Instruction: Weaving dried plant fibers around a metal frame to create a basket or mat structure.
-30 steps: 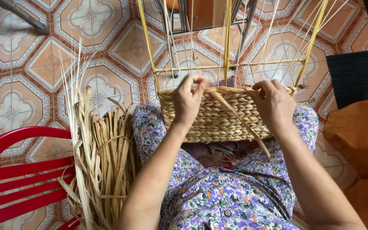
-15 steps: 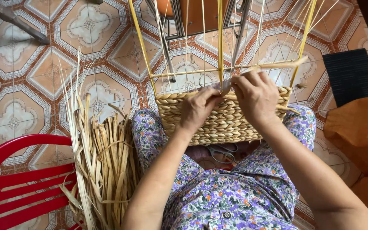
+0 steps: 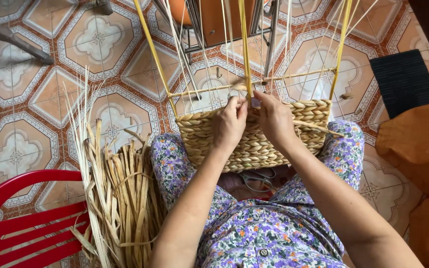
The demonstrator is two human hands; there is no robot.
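Observation:
A half-woven straw basket (image 3: 254,144) rests on my knees, which are covered by purple flowered cloth. Yellow upright ribs (image 3: 245,49) rise from its rim, and a thin crossbar (image 3: 209,90) joins them. My left hand (image 3: 228,125) and my right hand (image 3: 274,116) meet at the middle of the rim, beside the centre rib. Both pinch a straw strand (image 3: 319,127) that trails off to the right across the basket's wall. The fingertips are partly hidden behind the rim.
A bundle of dried straw strips (image 3: 120,198) leans at my left knee. A red plastic chair (image 3: 26,223) stands at the lower left. Metal chair legs (image 3: 269,34) lie beyond the basket, a black mat (image 3: 404,82) at the right, orange cloth (image 3: 418,149) beside it. Scissors (image 3: 254,179) lie in my lap.
Both hands have moved in from the basket's two sides to its middle. The loose strand has been drawn across the rim, and the camera has tilted slightly.

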